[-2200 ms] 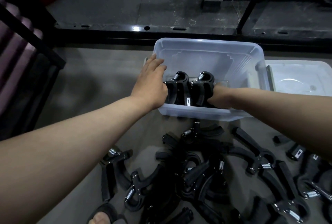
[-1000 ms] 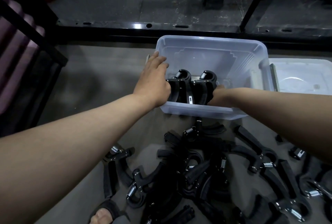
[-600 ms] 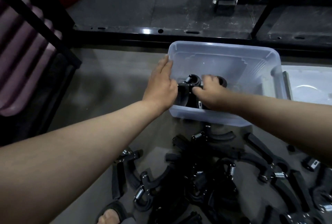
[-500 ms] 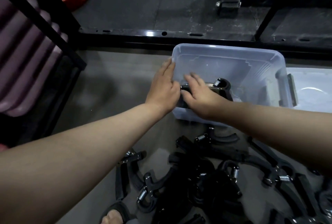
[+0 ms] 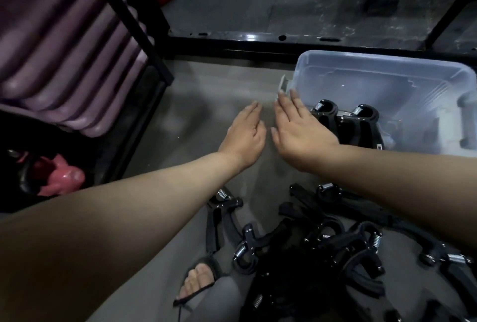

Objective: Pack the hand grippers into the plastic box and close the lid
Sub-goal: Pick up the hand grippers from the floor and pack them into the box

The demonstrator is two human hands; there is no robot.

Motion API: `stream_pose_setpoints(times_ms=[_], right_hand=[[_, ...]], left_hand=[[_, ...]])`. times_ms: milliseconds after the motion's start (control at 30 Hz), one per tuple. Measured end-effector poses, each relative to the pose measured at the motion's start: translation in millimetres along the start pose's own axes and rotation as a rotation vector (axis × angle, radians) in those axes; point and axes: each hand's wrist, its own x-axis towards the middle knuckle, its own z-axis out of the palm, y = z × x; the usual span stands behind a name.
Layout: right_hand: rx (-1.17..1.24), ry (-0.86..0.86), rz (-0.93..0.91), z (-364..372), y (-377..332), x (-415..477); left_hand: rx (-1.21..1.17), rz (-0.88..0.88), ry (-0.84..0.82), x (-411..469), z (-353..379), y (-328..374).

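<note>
Black hand grippers [image 5: 348, 125] stand boxed beside the right hand's [image 5: 299, 133] empty, spread fingers [image 5: 286, 103].

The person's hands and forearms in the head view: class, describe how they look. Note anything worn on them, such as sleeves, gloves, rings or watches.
Both the left hand and the right hand are bare, with no gloves. No ring, watch or bracelet shows on either. Both forearms are uncovered as far as the frame shows, with no sleeve in view. The fingernails look short and unpainted.
</note>
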Motion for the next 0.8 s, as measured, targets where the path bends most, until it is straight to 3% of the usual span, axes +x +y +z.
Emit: stream_pose_setpoints(times_ms=[233,367,433,800], right_hand=[[0.122,0.01,0.018,-9,5,1],[0.085,0.032,0.019,-8,1,-1],[0.055,0.04,0.02,-8,-2,-2],[-0.076,0.063,-0.008,-11,-5,-4]], left_hand=[[0.077,-0.26,-0.156,-36,-20,-48],[0.383,-0.385,-0.48,-66,-30,-68],[0.471,-0.381,-0.559,-80,-28,-74],[0.451,-0.61,-0.599,-97,8,-83]])
